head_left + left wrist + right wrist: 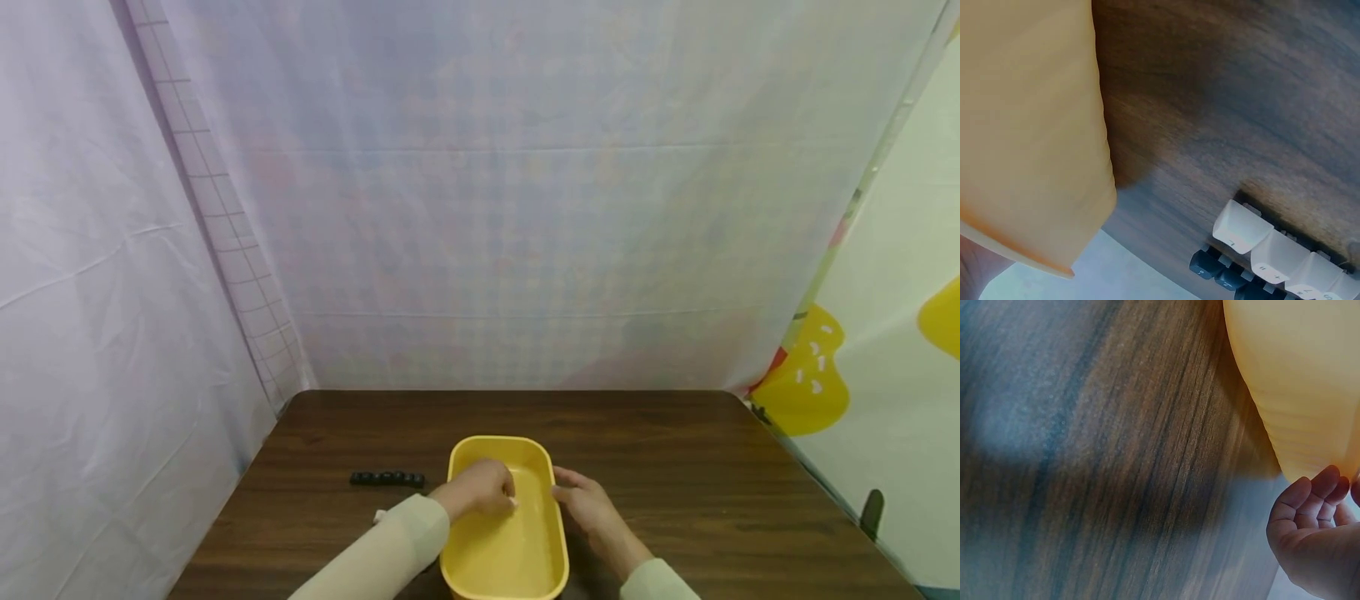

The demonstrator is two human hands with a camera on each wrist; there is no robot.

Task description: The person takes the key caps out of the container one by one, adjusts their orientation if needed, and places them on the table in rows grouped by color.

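Note:
My left hand reaches over the near left side into a yellow plastic bin, its fingers curled and pinching a small white piece. Most of that piece is hidden by the fingers. In the left wrist view only a sliver of the hand shows past the bin's wall. On the bin's other side, my right hand touches the outer wall near the rim. Loosely bent fingers rest against that wall in the right wrist view.
Left of the bin lies a row of black keycaps on the dark wooden table. Nearer, a row of white keycaps sits on a dark strip, mostly covered by the left sleeve in the head view. Curtains hang behind.

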